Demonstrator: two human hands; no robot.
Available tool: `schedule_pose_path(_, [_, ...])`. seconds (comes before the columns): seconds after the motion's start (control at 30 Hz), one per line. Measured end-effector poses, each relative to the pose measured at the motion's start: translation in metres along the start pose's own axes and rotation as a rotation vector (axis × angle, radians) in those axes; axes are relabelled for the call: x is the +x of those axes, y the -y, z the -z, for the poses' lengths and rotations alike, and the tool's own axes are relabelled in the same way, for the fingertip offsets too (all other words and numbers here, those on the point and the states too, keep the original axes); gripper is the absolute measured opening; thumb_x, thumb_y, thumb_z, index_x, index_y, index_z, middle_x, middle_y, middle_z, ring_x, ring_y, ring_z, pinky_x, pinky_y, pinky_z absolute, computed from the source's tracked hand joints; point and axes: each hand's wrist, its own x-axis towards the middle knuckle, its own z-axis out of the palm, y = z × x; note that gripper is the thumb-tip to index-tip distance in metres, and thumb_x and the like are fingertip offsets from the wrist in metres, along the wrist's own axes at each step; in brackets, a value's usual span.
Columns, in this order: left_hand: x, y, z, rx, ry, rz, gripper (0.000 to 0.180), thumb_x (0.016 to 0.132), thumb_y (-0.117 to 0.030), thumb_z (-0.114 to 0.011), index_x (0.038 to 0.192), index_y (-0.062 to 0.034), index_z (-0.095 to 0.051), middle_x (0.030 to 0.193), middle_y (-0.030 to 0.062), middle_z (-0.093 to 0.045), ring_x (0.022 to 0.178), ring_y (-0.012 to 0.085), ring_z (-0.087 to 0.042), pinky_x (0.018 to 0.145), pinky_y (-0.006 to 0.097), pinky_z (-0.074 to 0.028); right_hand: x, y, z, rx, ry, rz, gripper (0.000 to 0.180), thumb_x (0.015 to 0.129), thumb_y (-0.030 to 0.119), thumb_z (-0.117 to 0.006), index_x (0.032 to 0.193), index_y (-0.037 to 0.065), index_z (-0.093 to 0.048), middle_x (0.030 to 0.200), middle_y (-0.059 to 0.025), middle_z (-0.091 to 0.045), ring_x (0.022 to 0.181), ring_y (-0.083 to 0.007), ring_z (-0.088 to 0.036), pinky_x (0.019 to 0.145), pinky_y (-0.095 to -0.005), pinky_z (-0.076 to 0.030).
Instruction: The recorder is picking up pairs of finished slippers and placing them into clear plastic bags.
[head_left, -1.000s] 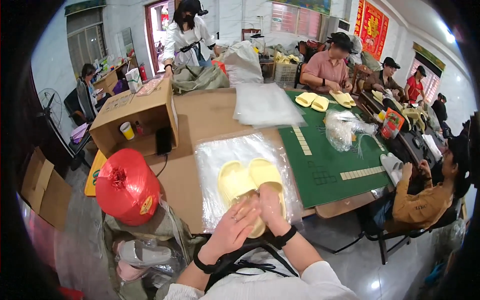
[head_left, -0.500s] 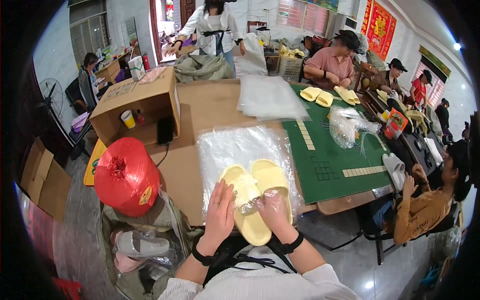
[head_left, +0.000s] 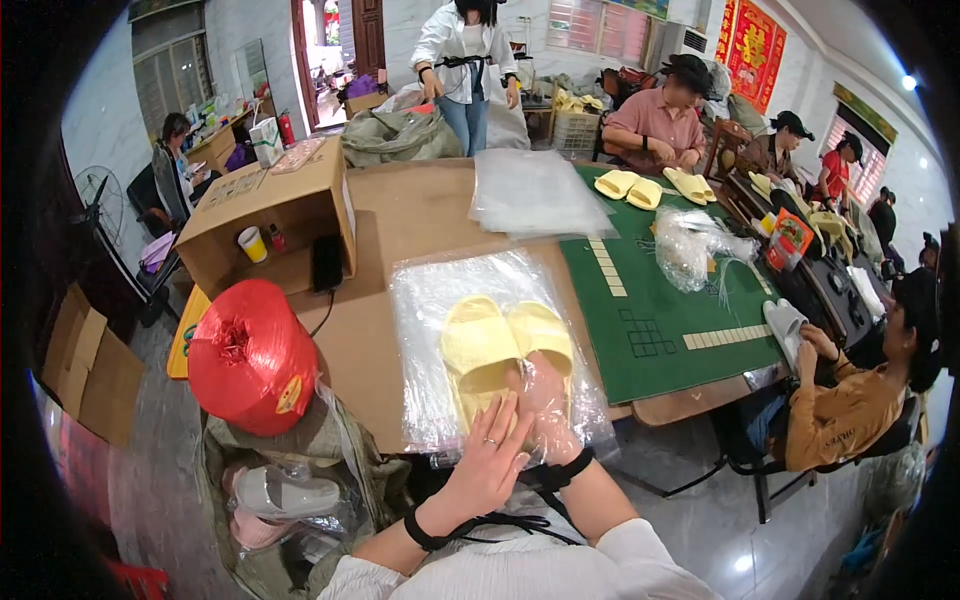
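Note:
A pair of pale yellow slippers lies side by side, toes pointing away from me, in a clear plastic bag on top of a stack of bags (head_left: 418,330). The left slipper (head_left: 478,335) is in full view but for its heel; the right slipper (head_left: 545,325) is partly covered by my hand. My right hand (head_left: 545,400) is inside the clear plastic, its fingers closed at the right slipper's strap opening. Across the left slipper's heel lies my left hand (head_left: 490,455), fingers stretched out, a ring on one of them.
A cardboard box (head_left: 260,215) with a cup and phone stands at the left, behind a red twine roll (head_left: 250,355). Below it is a sack (head_left: 225,470) of bagged slippers. On the green mat (head_left: 640,290) are more yellow slippers (head_left: 640,190) and crumpled plastic (head_left: 690,250). Co-workers sit at the right.
The slippers have moved away from me, deeper into the plastic. My left hand has gone from the left slipper's side down to its heel. The standing person has shifted right.

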Motion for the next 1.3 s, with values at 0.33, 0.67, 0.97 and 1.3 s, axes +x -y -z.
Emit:
schedule_pose_path(0.33, [-0.026, 0.029, 0.062, -0.168, -0.041, 0.092, 0.047, 0.096, -0.007, -0.045, 0.142, 0.0, -0.048, 0.158, 0.0239, -0.027, 0.148, 0.0404, -0.021, 0.12, 0.045, -0.02, 0.02, 0.09, 0.007, -0.466, -0.029, 0.176, 0.031, 0.089, 0.026, -0.067, 0.099, -0.001, -0.056, 0.086, -0.0252, -0.064, 0.081, -0.0429, -0.064, 0.072, -0.0509, -0.051])
schedule_pose_path(0.67, [-0.042, 0.054, 0.051, -0.098, -0.064, 0.67, 0.056, 0.093, -0.012, -0.06, 0.147, -0.0052, -0.043, 0.125, 0.0203, -0.058, 0.091, 0.0273, -0.064, 0.084, 0.034, -0.052, -0.059, 0.078, 0.042, -0.486, -0.022, 0.639, 0.048, 0.086, 0.026, -0.071, 0.122, -0.003, -0.057, 0.109, -0.0216, -0.059, 0.102, -0.0367, -0.056, 0.087, -0.044, -0.047])
schedule_pose_path(0.97, [-0.061, 0.061, 0.058, -0.156, -0.209, 0.398, 0.054, 0.083, 0.005, -0.059, 0.135, -0.01, -0.058, 0.147, 0.0175, -0.048, 0.073, 0.0191, -0.063, 0.068, 0.028, -0.051, -0.084, 0.048, 0.178, -0.258, -0.122, 0.507, 0.021, 0.079, -0.002, -0.069, 0.098, 0.006, -0.069, 0.093, -0.008, -0.067, 0.063, -0.019, -0.062, 0.056, -0.029, -0.05])
schedule_pose_path(1.3, [-0.066, 0.07, 0.054, -0.143, -0.147, 0.257, 0.04, 0.078, 0.01, -0.051, 0.108, -0.0048, -0.072, 0.128, 0.0155, -0.066, 0.088, 0.0213, -0.069, 0.071, 0.028, -0.052, -0.061, 0.019, 0.176, -0.255, 0.431, 0.669, 0.023, 0.083, -0.001, -0.066, 0.104, 0.007, -0.069, 0.133, -0.0123, -0.062, 0.096, -0.0288, -0.069, 0.08, -0.0331, -0.056])
